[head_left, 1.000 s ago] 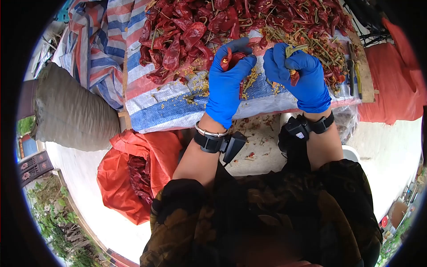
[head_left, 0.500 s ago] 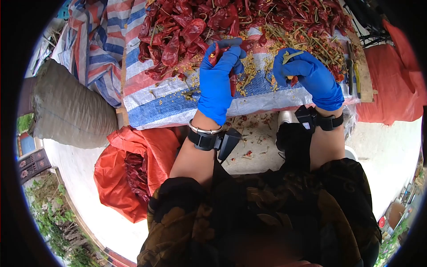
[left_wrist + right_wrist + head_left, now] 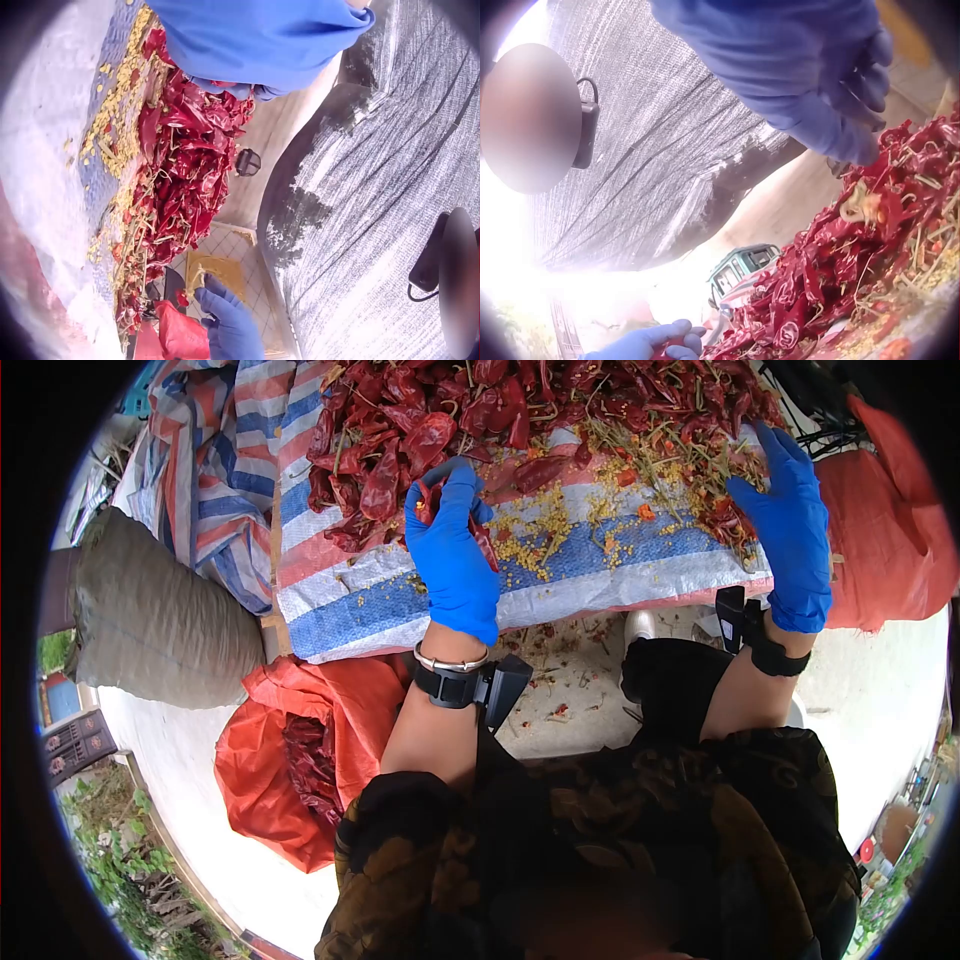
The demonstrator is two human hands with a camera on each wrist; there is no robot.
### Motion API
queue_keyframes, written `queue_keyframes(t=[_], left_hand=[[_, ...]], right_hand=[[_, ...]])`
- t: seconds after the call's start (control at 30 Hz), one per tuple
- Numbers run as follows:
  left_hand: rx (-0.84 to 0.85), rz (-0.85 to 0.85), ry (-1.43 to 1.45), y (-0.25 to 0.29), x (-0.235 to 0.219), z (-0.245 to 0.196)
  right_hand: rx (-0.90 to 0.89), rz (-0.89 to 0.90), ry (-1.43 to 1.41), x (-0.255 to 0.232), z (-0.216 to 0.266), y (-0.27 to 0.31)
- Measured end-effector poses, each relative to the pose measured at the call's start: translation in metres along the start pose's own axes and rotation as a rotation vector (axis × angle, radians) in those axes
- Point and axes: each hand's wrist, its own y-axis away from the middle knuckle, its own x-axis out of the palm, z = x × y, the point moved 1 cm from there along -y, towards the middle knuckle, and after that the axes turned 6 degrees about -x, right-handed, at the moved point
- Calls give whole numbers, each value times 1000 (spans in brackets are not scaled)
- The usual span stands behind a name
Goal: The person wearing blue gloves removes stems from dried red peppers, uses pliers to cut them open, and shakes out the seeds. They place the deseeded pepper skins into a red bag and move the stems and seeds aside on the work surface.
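Note:
Blue-gloved, the left hand [image 3: 455, 565] grips a red pepper [image 3: 427, 505] above the striped sheet; part of the pepper shows below the palm. In the right wrist view the left hand [image 3: 641, 346] has its fingers curled round it. The right hand [image 3: 792, 530] is over the sheet's right edge, thumb and fingers apart. In the right wrist view a pale stem piece [image 3: 861, 206] with orange-red flesh is just below the right hand's [image 3: 802, 82] fingertips, apart from them. Dried red peppers [image 3: 430, 440] lie heaped beyond both hands.
Loose seeds [image 3: 535, 535] and stems [image 3: 665, 470] are scattered on the striped sheet [image 3: 350, 625]. A full grey sack [image 3: 165, 615] stands at left, an open red bag [image 3: 255, 760] with peppers below it. Another red bag [image 3: 885, 540] stands at right.
My right hand has moved right, away from the left, and its fingers have opened from the stem piece. My left hand has shifted left, still gripping the red pepper.

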Motion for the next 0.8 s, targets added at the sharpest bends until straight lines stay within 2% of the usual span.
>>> queue_keyframes(t=[0.1, 0.17, 0.27, 0.3, 0.37, 0.4, 0.47, 0.5, 0.57, 0.6, 0.63, 0.7, 0.73, 0.77, 0.8], left_hand=[[13, -1, 2, 0, 1, 1], [19, 6, -11, -1, 0, 0], [19, -13, -31, -1, -2, 1], [18, -22, -34, -2, -2, 1], [9, -42, -53, 0, -1, 0], [8, -62, -71, 0, 1, 0], [-4, -51, -64, 0, 2, 1], [0, -65, -56, 0, 3, 2], [-12, 12, -30, -1, 6, 3], [12, 29, -23, -1, 5, 2], [12, 36, -23, -2, 6, 3], [13, -32, -68, -1, 5, 4], [17, -39, -73, 0, 5, 4], [13, -23, -74, -1, 6, 5], [13, -14, -76, -1, 6, 5]], right_hand=[[-84, 52, 73, 12, 10, -2], [-69, 66, 79, 19, 7, -1], [-21, 79, -174, 25, 11, -5], [-17, 78, -170, 25, 21, -7], [15, 412, -580, 28, 41, -5], [27, 404, -572, 30, 50, -3], [-108, 764, -728, 34, 60, 7], [-78, 746, -701, 36, 52, 11], [-177, 412, -193, 45, 23, 15], [-159, 257, 52, 44, 17, 13], [-155, 252, 54, 39, 8, 10], [192, 384, 115, 27, -6, 1], [223, 294, 114, 24, -8, 0], [217, 299, 102, 24, -4, -1], [189, 196, 42, 25, 5, -3]])
